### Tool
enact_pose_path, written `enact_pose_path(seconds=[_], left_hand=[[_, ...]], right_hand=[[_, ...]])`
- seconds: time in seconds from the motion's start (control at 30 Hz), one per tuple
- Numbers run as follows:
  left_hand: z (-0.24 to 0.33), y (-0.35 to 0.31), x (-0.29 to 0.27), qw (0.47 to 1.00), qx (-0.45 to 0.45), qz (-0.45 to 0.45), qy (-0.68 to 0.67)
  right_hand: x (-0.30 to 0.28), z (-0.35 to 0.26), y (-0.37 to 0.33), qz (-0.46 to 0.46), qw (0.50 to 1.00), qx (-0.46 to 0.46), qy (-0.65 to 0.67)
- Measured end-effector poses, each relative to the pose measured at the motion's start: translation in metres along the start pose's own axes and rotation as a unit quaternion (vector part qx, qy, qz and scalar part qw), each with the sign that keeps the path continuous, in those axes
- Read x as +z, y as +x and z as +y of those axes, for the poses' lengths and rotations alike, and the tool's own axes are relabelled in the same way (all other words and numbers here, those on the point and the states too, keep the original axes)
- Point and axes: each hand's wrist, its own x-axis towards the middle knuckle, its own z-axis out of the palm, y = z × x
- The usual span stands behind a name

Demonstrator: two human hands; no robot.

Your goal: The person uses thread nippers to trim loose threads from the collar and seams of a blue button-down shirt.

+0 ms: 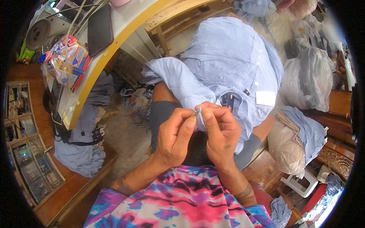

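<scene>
A light blue shirt (228,49) lies spread over my lap and knees, its collar with a dark label (228,101) turned toward me. A white square tag (265,98) rests on the cloth right of the collar. My left hand (175,133) and my right hand (221,131) meet in front of my body. Both pinch a small folded bit of the shirt between thumb and forefinger, fingertips almost touching. Whether anything tiny is also held there is hidden by the fingers.
At the left stands a yellow-edged table (121,37) bearing a dark flat device (100,30) and a colourful plastic packet (67,62). Blue cloth (81,155) is heaped below. On the right are stuffed plastic bags (307,79), folded garments (304,131) and a white plastic stool (302,185).
</scene>
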Motion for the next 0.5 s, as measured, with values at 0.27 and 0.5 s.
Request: enact_pose_path(seconds=[0.27,0.5], left_hand=[[-0.001,-0.001,-0.008,1.0,-0.004,0.0,-0.002],[0.002,-0.002,-0.009,0.999,0.005,0.014,0.046]], right_hand=[[-0.003,0.0,0.005,-0.035,0.989,-0.077,-0.118],[-0.011,-0.004,0.012,-0.074,0.98,-0.091,-0.163]])
